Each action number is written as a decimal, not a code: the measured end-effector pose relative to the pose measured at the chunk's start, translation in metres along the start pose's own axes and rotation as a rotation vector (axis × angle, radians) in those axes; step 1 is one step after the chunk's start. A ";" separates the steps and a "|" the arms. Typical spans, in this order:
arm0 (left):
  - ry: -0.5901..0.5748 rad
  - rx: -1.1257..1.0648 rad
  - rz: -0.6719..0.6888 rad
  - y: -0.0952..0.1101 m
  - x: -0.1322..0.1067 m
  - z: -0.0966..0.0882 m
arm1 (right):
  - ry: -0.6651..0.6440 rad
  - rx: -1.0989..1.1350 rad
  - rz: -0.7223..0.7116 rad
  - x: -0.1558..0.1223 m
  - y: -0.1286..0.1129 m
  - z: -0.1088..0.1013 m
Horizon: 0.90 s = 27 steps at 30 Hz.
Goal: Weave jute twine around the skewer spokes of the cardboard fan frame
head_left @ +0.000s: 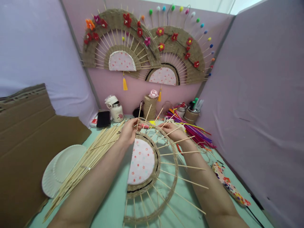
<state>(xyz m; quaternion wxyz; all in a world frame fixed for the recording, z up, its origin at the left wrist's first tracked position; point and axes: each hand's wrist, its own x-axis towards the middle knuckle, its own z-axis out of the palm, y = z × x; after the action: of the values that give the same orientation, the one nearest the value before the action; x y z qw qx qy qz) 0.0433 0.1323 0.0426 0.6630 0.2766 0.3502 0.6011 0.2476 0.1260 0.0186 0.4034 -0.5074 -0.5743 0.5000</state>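
A half-round fan frame lies on the green table between my forearms. It has a pink dotted centre, a jute band round that, thin wooden sticks fanning out, and an outer jute arc. My left hand is closed at the frame's far end, pinching a stick and a small pink-red object. My right hand is closed on the jute twine at the outer arc, just across from the left hand.
A bundle of loose sticks and white paper plates lie left, beside brown cardboard. Coloured pipe cleaners, jars, a phone and a pen cup stand at the back. Two finished fans hang on the wall.
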 end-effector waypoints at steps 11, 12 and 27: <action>-0.018 -0.017 -0.084 0.005 0.002 -0.003 | 0.033 0.010 -0.067 -0.001 0.003 -0.012; -0.022 -0.017 -0.100 0.006 0.002 -0.003 | 0.025 0.025 -0.072 -0.001 0.003 -0.012; -0.055 -0.013 -0.181 0.012 0.003 -0.006 | 0.076 0.168 -0.049 0.003 0.006 -0.014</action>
<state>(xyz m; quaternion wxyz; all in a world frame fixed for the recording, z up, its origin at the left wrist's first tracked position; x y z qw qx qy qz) 0.0314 0.1363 0.0476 0.7258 0.2558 0.3513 0.5332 0.2615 0.1312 0.0148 0.4782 -0.4762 -0.5268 0.5167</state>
